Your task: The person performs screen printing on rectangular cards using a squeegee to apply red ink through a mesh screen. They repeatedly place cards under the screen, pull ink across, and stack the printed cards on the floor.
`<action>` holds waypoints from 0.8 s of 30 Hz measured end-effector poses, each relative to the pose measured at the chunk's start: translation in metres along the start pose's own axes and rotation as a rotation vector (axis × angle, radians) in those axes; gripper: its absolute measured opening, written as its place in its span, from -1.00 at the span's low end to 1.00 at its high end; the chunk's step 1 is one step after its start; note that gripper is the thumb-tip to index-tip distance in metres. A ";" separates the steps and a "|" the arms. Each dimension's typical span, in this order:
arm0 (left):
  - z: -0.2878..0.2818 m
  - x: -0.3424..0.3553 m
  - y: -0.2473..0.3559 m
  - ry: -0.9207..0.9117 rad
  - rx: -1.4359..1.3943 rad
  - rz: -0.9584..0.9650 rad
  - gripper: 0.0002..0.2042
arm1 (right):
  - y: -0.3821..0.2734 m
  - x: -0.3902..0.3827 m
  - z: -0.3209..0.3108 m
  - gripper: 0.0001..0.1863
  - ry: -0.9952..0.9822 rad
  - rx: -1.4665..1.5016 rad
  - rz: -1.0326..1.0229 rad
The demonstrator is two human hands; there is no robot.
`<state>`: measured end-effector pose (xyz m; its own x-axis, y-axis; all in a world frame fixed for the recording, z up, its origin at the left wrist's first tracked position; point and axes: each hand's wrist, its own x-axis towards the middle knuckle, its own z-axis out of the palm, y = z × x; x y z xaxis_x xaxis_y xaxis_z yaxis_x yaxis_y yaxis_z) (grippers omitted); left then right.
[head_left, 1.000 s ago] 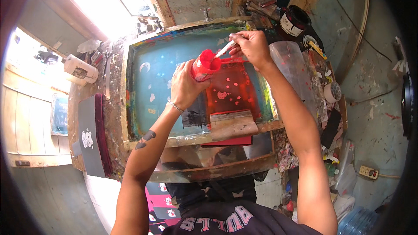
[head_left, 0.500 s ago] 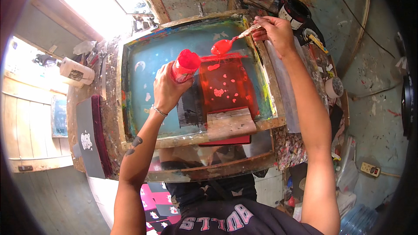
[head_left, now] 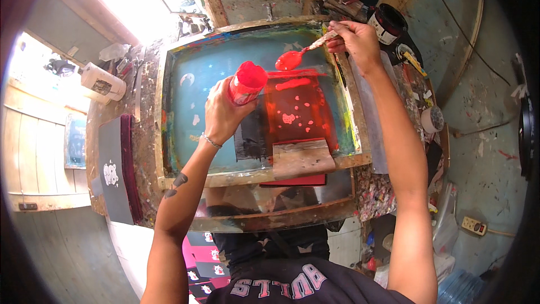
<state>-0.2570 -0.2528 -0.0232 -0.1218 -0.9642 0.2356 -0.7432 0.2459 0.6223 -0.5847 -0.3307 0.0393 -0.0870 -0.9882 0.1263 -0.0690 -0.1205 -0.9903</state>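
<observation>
The left hand (head_left: 222,114) is clenched around a small round jar coated in red ink (head_left: 246,83), holding it tilted above the left part of the wood-framed printing screen with blue-green mesh (head_left: 191,93). The right hand (head_left: 354,42) grasps the pale, paint-crusted handle of a spoon-shaped spatula loaded with red ink (head_left: 292,59).

Change noted: one second ago the spatula sits at the mouth of the jar, both hands close together over the middle of the screen. Half a second ago the right hand has drawn away toward the far edge with a loaded blade. Now the hands are well apart; the blade hovers at the far end of the red-stained area of mesh, just above a fresh streak of red ink (head_left: 292,83) lying across that area.

Judgement: ink has been lifted out of the jar and is being laid along the far edge of the stained area. Whether the blade touches the mesh cannot be told.

A wooden-handled squeegee (head_left: 302,159) rests on the near frame rail, untouched. A dark open can with a pale band (head_left: 385,24) stands beyond the right hand.
</observation>
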 end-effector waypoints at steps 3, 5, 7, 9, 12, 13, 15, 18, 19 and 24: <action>-0.005 -0.002 -0.001 0.004 -0.020 -0.004 -0.32 | 0.000 0.003 0.016 -0.70 -0.048 0.035 -0.028; -0.007 -0.004 0.000 0.003 -0.021 -0.008 -0.32 | 0.000 0.005 0.017 -0.72 -0.045 0.062 -0.021; -0.004 -0.004 -0.002 0.001 0.005 -0.010 -0.32 | 0.001 0.008 0.015 -0.73 -0.023 0.093 0.022; 0.000 -0.004 -0.002 0.008 0.023 0.009 -0.33 | 0.002 0.011 0.004 -0.74 0.018 0.128 0.099; 0.011 -0.003 0.006 0.044 0.017 0.056 -0.36 | -0.006 0.009 -0.004 -0.78 0.093 0.165 0.169; 0.014 -0.001 0.012 0.058 -0.003 0.069 -0.38 | -0.010 0.008 -0.007 -0.79 0.094 0.149 0.165; 0.023 0.002 0.018 0.058 -0.057 0.090 -0.40 | -0.018 0.008 -0.009 -0.79 0.078 0.099 0.152; 0.038 0.007 0.026 0.060 -0.104 0.073 -0.39 | -0.033 0.006 -0.003 -0.77 0.022 0.017 0.115; 0.040 0.009 0.032 0.050 -0.136 0.042 -0.38 | -0.037 0.005 0.000 -0.77 0.003 -0.013 0.099; 0.045 0.017 0.048 0.008 -0.212 0.011 -0.40 | -0.058 -0.002 0.030 -0.73 -0.139 -0.166 0.015</action>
<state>-0.3239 -0.2622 -0.0228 -0.1234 -0.9607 0.2487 -0.5869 0.2727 0.7623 -0.5507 -0.3245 0.0944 0.0475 -0.9947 0.0913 -0.2329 -0.0999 -0.9674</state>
